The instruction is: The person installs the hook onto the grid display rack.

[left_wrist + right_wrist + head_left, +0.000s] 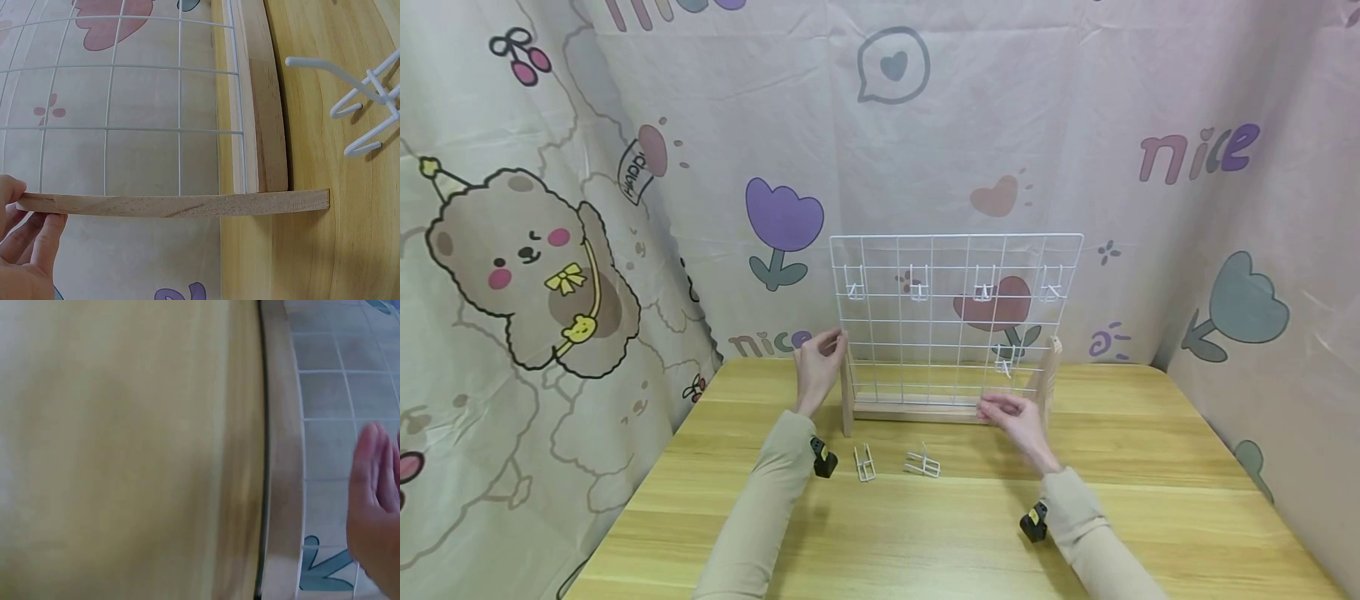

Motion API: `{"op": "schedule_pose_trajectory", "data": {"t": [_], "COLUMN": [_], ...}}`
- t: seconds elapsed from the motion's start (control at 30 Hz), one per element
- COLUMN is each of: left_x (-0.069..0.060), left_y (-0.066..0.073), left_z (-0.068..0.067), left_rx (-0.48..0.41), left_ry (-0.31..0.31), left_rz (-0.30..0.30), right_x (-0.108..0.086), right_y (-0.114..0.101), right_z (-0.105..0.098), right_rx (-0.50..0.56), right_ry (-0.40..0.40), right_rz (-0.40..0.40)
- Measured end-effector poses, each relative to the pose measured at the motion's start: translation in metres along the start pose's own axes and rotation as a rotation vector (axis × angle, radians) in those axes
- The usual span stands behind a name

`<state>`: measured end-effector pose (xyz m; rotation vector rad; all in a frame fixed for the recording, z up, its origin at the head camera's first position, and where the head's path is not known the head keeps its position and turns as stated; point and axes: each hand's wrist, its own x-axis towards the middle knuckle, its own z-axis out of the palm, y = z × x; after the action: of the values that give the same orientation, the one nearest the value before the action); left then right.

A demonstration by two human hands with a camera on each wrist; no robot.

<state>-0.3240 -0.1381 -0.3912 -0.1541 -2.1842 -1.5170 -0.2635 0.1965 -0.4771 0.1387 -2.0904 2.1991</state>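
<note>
A white wire grid panel [955, 235] stands upright in a wooden stand, its lower edge along the wooden base bar [917, 413]. My left hand [820, 367] grips the upper end of the stand's left post [175, 205], thumb on one side and fingers on the other. In front of the grid's lower right part is my right hand [1017, 423], its fingers loosely together with nothing visible in them. White wire hooks hang on the grid: several in an upper row, such as the leftmost hook [855, 292], and one lower right hook [1003, 365].
Two loose white hooks lie on the wooden table [880, 542] before the stand: a left hook [864, 475] and a right hook [925, 467]. The stand's right post [1051, 375] is beyond my right hand. A printed curtain [700, 125] hangs behind the table.
</note>
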Motion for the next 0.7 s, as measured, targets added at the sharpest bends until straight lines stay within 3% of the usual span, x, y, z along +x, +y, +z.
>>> {"op": "schedule_pose_trajectory", "data": {"t": [0.17,0.33,0.5,0.7], "left_x": [0.0,0.0,0.0,0.0], "left_y": [0.0,0.0,-0.001,-0.001], "left_z": [-0.001,-0.001,0.0,0.0], "left_rx": [-0.005,-0.013,-0.014,-0.01], "left_ry": [-0.006,-0.007,-0.008,0.001], "left_rz": [0.003,0.007,0.009,0.018], "right_x": [-0.003,-0.006,-0.008,-0.008], "right_y": [0.009,0.013,0.013,0.013], "right_z": [0.011,0.026,0.04,0.052], "right_rx": [-0.174,-0.235,-0.224,-0.252], "right_ry": [-0.237,-0.39,-0.497,-0.561], "right_rz": [0.018,0.006,0.011,0.009]}}
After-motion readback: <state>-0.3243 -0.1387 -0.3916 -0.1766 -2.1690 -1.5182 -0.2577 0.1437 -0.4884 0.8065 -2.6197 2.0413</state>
